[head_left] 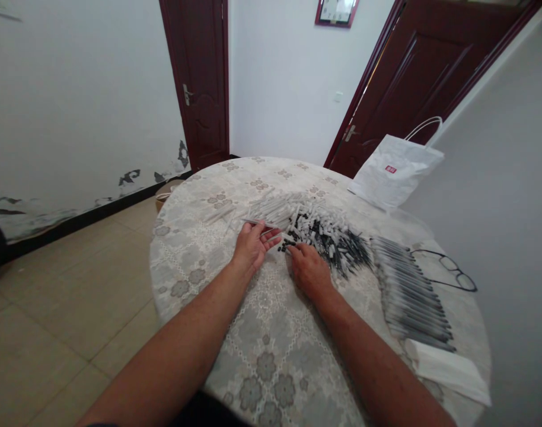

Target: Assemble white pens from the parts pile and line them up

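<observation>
"Tube (248, 221), thin and clear: where do we log it?"

"Pinched in our left hand (251, 244), thumb against fingers."

"Right hand (312, 270)?"

"Fingertips at small black pieces (285, 244); gripping or not, we cannot tell. Mixed pile (327, 234) just beyond, on tablecloth (265, 320)."

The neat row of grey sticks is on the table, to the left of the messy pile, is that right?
Not quite: in the head view, the neat row of grey sticks is to the right of the messy pile, not the left. It is on the table.
</observation>
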Demonstrator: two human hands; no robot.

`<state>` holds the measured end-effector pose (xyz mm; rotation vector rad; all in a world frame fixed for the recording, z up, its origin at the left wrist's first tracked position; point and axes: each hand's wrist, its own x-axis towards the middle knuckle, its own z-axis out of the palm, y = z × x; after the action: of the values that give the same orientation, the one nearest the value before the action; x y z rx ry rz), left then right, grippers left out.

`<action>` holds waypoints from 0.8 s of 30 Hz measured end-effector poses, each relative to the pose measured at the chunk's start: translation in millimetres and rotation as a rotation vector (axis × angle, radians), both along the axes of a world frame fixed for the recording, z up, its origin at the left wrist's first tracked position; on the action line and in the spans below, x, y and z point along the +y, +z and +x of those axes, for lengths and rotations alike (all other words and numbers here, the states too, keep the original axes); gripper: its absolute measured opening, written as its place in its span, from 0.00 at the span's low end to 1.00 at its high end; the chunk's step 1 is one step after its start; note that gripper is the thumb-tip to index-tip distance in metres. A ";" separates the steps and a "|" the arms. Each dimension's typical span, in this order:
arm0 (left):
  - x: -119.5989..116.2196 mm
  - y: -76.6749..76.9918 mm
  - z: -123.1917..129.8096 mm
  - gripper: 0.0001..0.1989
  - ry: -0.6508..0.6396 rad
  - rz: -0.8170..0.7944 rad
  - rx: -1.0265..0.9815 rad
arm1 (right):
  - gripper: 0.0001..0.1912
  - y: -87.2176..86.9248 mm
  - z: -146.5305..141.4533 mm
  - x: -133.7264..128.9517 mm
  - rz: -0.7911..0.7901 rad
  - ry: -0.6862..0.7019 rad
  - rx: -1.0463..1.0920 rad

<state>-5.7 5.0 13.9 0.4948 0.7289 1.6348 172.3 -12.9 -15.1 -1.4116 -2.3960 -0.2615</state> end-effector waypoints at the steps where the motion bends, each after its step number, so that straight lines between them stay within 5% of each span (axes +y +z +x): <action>1: 0.5 -0.3 0.0 0.16 0.013 -0.005 0.006 | 0.19 1.2 -0.7 0.4 0.005 0.009 -0.002; 8: 1.9 0.0 0.3 0.15 0.076 0.020 0.043 | 0.14 13.4 -22.2 12.9 -0.076 0.111 -0.149; 17: -0.8 1.2 -0.8 0.15 0.074 0.030 0.053 | 0.09 18.0 -39.0 20.8 -0.100 0.057 -0.276; 21: -2.4 2.4 0.4 0.16 0.032 0.034 0.052 | 0.09 22.3 -18.6 15.0 -0.078 0.031 -0.101; 24: -5.6 3.8 4.6 0.17 -0.038 0.034 0.049 | 0.12 30.3 2.1 4.2 -0.078 0.037 0.275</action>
<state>-1.1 -0.6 17.8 0.5722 0.7245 1.6065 174.4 -8.7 15.2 -1.3377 -2.2237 0.0356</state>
